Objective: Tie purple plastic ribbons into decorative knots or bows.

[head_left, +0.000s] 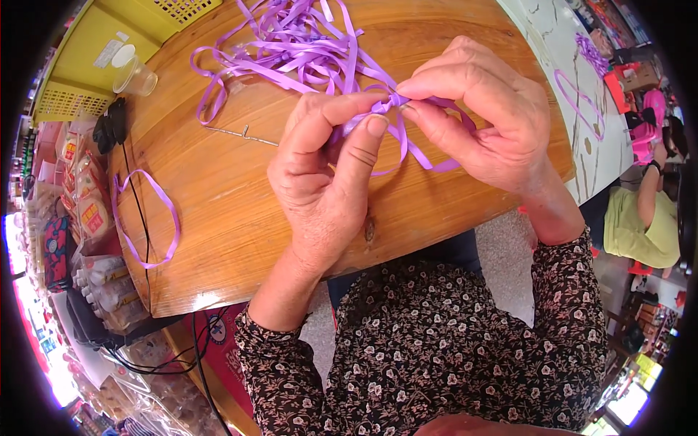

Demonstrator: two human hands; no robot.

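Observation:
Over the wooden table, my left hand [323, 160] pinches a purple ribbon [400, 138] between thumb and forefinger. My right hand [483, 116] grips the same ribbon close by, its thumb and forefinger at a small bunched knot [392, 102]. Loose ends and a loop of it hang below the fingers. Just beyond my hands lies a tangled heap of purple ribbons [298, 43]. A thin twisted metal wire tool [243, 135] sticks out to the left from beside my left hand; whether the hand holds its other end is hidden.
A single ribbon loop [174, 218] lies at the table's left, by a black cable [134, 174]. A clear plastic cup [138, 76] tips against a yellow crate [94, 65]. Packaged goods [91, 203] crowd the left side. At right, a person [643, 218] sits by a white marbled table [574, 109].

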